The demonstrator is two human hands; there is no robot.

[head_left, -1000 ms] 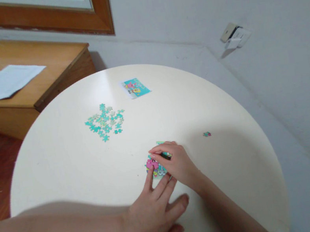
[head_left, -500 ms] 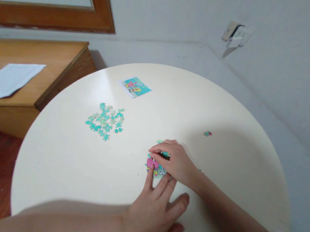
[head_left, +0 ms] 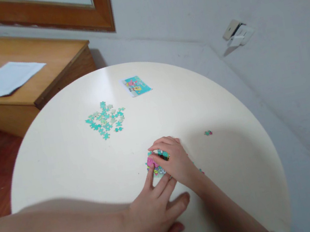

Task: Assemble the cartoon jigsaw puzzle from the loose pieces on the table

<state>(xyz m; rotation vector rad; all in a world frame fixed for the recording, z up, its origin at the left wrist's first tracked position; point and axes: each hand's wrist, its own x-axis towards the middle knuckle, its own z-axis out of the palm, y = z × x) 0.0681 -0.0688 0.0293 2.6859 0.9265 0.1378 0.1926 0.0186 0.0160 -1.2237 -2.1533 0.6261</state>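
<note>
A small part-built puzzle (head_left: 155,167), pink and teal, lies near the front middle of the round cream table (head_left: 61,164). My left hand (head_left: 157,215) lies flat beside it, fingers spread, the index fingertip touching the pink edge. My right hand (head_left: 173,160) rests on top of the puzzle with curled fingers, pinching a teal puzzle piece (head_left: 163,154) against it. Most of the puzzle is hidden under that hand.
A heap of loose teal pieces (head_left: 106,119) sits at mid-left, a picture card (head_left: 135,85) at the far side, one stray piece (head_left: 208,133) to the right. A wooden desk with a paper sheet (head_left: 0,75) stands at left; a wall (head_left: 278,30) closes the right.
My right hand's fingers have shifted slightly over the puzzle, pressing the teal piece lower. The left hand has stayed in place. The view has drifted a little.
</note>
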